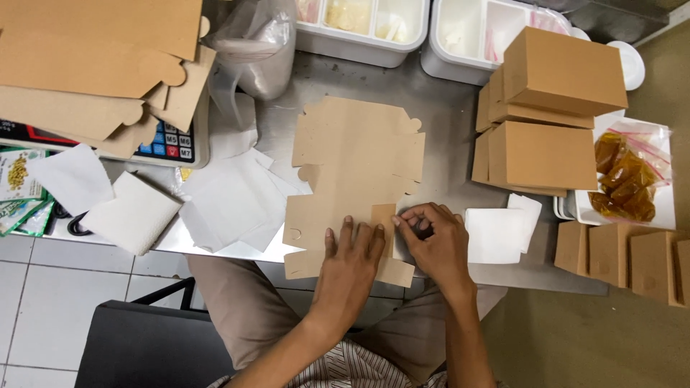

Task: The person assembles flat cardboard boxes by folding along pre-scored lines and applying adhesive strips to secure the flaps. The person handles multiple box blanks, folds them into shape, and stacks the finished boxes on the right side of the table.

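A flat, unfolded brown cardboard box blank [357, 154] lies on the steel table [445, 118] in front of me. My left hand [350, 269] presses flat on its near end, fingers spread. My right hand [431, 241] sits at the blank's near right edge, fingertips pinching a small side flap [383, 215] that is folded up. The blank's near edge hangs slightly over the table's front edge.
Folded brown boxes [550, 108] are stacked at the right, more of them [622, 255] lower right. White paper sheets [230, 197], a paper stack [496, 233], flat blanks [93, 57] over a scale [169, 147], white tubs [363, 25], bagged brown food [625, 179], a plastic bag [259, 50].
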